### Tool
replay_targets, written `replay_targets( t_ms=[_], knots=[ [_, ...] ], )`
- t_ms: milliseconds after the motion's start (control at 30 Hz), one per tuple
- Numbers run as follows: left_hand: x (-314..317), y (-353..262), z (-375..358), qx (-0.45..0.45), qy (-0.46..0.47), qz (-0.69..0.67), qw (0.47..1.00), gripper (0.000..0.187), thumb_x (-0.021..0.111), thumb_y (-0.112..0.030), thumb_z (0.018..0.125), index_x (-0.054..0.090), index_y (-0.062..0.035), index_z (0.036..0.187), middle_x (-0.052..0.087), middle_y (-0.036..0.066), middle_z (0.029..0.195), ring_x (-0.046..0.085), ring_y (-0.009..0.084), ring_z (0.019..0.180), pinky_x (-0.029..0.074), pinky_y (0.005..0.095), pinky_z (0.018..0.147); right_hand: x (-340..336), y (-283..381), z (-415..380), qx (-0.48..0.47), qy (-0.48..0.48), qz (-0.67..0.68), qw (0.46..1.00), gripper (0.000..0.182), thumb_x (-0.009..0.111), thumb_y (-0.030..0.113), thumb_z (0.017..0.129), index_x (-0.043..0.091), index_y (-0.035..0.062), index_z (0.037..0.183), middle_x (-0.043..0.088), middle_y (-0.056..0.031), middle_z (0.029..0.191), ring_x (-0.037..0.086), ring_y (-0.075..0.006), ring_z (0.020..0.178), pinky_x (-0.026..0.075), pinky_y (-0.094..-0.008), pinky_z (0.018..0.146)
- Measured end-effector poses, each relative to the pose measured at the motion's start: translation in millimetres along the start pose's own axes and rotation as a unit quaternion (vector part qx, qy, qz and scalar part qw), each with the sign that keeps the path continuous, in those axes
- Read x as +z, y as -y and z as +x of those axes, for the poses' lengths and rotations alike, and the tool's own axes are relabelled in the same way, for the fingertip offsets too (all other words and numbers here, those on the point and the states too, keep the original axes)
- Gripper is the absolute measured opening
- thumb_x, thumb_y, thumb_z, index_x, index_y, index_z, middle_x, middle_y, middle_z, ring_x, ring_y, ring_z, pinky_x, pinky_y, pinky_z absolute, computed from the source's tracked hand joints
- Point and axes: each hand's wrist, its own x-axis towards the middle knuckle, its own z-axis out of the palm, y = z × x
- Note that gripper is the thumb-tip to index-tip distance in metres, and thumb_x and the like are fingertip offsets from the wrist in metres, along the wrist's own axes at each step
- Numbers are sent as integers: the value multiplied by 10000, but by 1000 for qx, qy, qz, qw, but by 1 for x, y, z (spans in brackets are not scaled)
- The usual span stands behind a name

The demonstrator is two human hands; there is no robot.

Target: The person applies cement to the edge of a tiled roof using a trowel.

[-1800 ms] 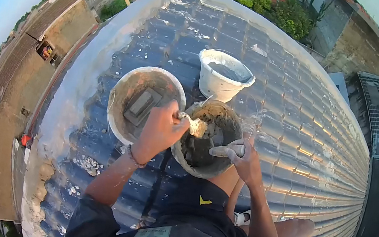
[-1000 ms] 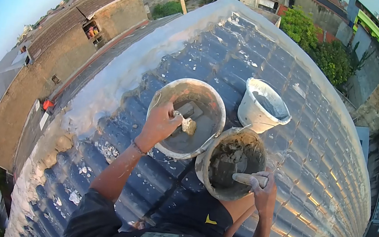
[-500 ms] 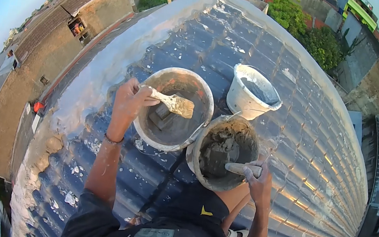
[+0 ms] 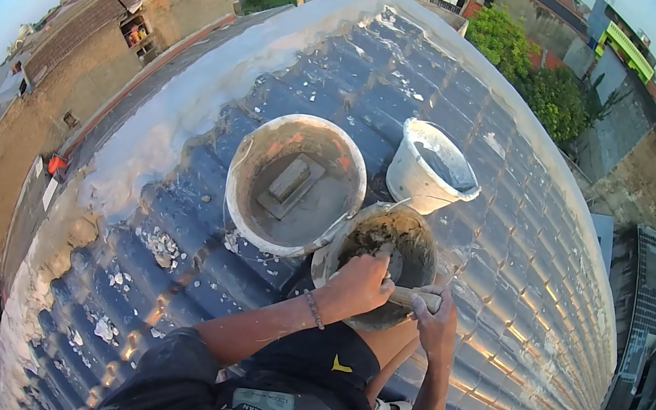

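Note:
My left hand [image 4: 363, 283] reaches over the mortar bucket [image 4: 431, 234], its fingers closed on the paintbrush, which is mostly hidden behind the hand. My right hand [image 4: 437, 318] grips the pale handle of a trowel [image 4: 413, 298] at the near side of this bucket. The trowel's blade is down inside, largely hidden by my left hand. Grey-brown mortar clings to the inner wall. Beside it on the left stands a larger bucket [image 4: 233, 199], holding a float [image 4: 290, 183] with a block handle in grey, murky contents.
A white pail [image 4: 415, 181] stands just behind the mortar bucket. Beneath everything is a sloping, corrugated blue roof [image 4: 342, 113] with flaky debris [image 4: 162, 247]. A grey-coated ridge [image 4: 132, 165] edges it at the left, with buildings and trees beyond.
My left hand has moved right and down with the brush, from above the larger bucket into the mortar bucket's mouth. My right hand keeps hold of the trowel. The view has shifted slightly.

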Motion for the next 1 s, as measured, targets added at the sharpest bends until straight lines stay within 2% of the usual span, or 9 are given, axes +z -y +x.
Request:
replay_targets(
  t_ms=[233,300,433,567,633,667,833,900,1000],
  knots=[
    [-59,-6,-8,-57,-72,-45,995,325,690,-208,828,530,73,856,604,283,646,653,478,735,533,529,668,4,-16,7,-18,-24,-18,999,216,716,150,896,632,10,1038,707,-113,897,678,-188,773,527,-309,698],
    [-101,-8,-12,-58,-105,-137,983,288,675,-165,886,502,60,839,641,240,679,709,392,721,583,442,643,6,-11,6,-72,-34,-15,997,225,715,164,914,611,17,1048,647,-46,759,556,-96,583,442,-251,522],
    [-162,6,-6,-100,-216,-426,873,209,543,-35,988,438,30,820,643,147,892,729,204,843,634,264,717,2,-4,2,-41,-34,2,999,240,721,162,910,609,4,1053,664,-62,800,592,-116,625,479,-270,568],
    [-162,64,6,-84,-274,-319,903,227,604,-70,946,451,25,808,648,159,774,737,249,774,623,318,686,4,-7,2,-40,-33,18,999,237,722,163,904,621,9,1052,693,-104,871,657,-164,735,523,-305,677],
    [-161,68,7,-147,-164,130,967,253,660,-120,883,467,24,805,620,207,677,714,375,738,591,419,690,1,-1,3,-22,-23,7,999,234,719,175,902,633,14,1048,711,-126,918,692,-199,816,540,-330,750],
    [-150,78,6,-134,-168,112,970,274,684,-182,837,511,29,833,577,239,635,640,467,709,527,491,673,1,-1,2,-21,-26,6,999,236,718,172,899,632,13,1051,709,-125,915,693,-201,809,541,-331,747],
    [-129,114,8,-113,-152,162,968,287,678,-207,845,552,48,882,613,249,673,645,464,712,525,461,655,3,-9,4,-24,-11,7,1000,238,715,158,891,631,10,1056,705,-120,908,691,-204,785,542,-335,730],
    [-145,105,11,-139,-170,147,964,298,684,-216,838,563,50,896,618,248,677,662,447,716,534,450,665,3,-9,2,-23,-19,27,999,212,723,138,906,601,17,1030,698,-68,873,623,-118,665,500,-262,600],
    [-178,93,2,-173,-242,-120,947,269,664,-176,886,519,47,847,673,225,755,743,334,808,584,386,639,2,-9,2,-25,-19,23,999,226,723,157,912,604,11,1036,697,-72,859,623,-123,664,505,-268,609]
  ],
)
